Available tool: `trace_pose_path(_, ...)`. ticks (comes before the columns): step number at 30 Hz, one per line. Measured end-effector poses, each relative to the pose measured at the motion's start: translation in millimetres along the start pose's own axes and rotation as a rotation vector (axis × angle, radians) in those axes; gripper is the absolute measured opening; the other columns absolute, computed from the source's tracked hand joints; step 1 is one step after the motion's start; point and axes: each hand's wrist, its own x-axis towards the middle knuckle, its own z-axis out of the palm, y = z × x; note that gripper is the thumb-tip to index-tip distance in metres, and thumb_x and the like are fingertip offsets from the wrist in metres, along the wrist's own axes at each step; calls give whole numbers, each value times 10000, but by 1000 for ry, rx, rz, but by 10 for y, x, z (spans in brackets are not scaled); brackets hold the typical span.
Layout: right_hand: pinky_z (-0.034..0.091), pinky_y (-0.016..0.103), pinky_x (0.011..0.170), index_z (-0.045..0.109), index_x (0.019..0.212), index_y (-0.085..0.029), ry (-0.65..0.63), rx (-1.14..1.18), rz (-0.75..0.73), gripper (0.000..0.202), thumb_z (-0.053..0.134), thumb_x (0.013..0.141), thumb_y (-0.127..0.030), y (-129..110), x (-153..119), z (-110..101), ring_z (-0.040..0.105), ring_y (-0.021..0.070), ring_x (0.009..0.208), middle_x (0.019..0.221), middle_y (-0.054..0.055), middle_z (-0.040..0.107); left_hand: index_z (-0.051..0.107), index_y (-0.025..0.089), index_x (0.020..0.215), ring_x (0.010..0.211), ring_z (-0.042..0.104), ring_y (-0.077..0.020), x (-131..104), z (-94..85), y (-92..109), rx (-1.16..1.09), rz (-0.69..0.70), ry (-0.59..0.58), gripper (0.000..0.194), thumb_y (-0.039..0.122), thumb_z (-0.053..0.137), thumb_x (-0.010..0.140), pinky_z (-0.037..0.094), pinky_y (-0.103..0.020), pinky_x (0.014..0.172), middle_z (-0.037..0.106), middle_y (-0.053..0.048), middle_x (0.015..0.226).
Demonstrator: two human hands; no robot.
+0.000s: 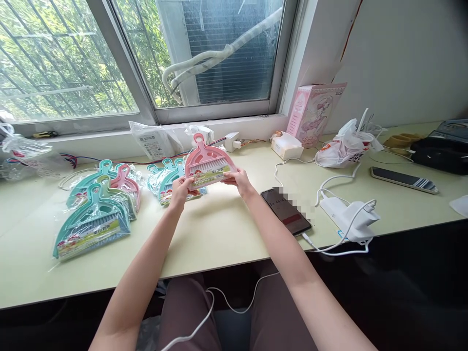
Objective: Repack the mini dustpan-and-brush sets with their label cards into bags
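Observation:
A pink dustpan and brush set [208, 165] with a printed label strip is held up over the table between my hands. My left hand [182, 191] grips its lower left corner, and my right hand [237, 180] grips its lower right corner. Behind my left hand lie teal dustpan sets [164, 176], partly hidden by it. Farther left is a pile of wrapped dustpan sets; a teal one [94, 222] is in front, with a green one [122, 195], a pink one [126, 181] and another teal one [87, 180] behind.
A phone [287, 212] with a cable lies right of my right forearm, near a white power strip [347, 217]. Farther right are another phone [402, 179], a white plastic bag [341, 146] and a pink box [314, 114]. A clear packet [155, 139] leans by the window.

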Motion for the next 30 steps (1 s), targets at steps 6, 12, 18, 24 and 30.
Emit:
trace_pose_path(6, 487, 196, 478, 636, 798, -143, 53, 8, -94, 147, 686, 664, -108, 72, 21, 17, 632, 108, 463, 601, -17, 678, 606, 165, 766, 469, 634, -193, -16, -22, -64, 236, 165, 97, 323, 479, 536, 800, 486, -304, 491, 672, -47, 680)
trace_pose_path(12, 355, 194, 410, 570, 674, -171, 277, -36, -212, 121, 674, 635, -125, 79, 89, -40, 354, 43, 379, 480, -92, 489, 675, 209, 917, 629, 676, -204, 21, -142, -106, 583, 268, 362, 377, 488, 422, 937, 490, -344, 720, 740, -38, 823)
trace_pose_path(18, 470, 261, 477, 668, 959, -181, 720, -324, -182, 228, 558, 766, -229, 91, 156, -269, 569, 144, 526, 768, 35, 695, 603, 188, 1149, 1219, 557, -343, 193, -508, -185, 776, 101, 556, 295, 295, 542, 881, 434, -459, 991, 621, -161, 1283)
trace_pose_path(24, 561, 304, 540, 681, 1053, -153, 801, -430, -36, 283, 555, 831, -275, 146, 234, -499, 713, 222, 640, 893, 115, 732, 519, 129, 1233, 1334, 413, -435, 269, -714, -292, 860, 1, 480, 465, 299, 677, 830, 384, -574, 1039, 508, -260, 1355)
trace_pose_path(30, 614, 267, 701, 324, 1500, -121, 660, -164, -63, 604, 500, 959, -324, 199, 324, -515, 756, 178, 837, 1130, 156, 689, 484, 127, 1318, 1306, 459, -409, 287, -724, -311, 918, -3, 486, 583, 325, 707, 817, 418, -517, 1037, 521, -236, 1331)
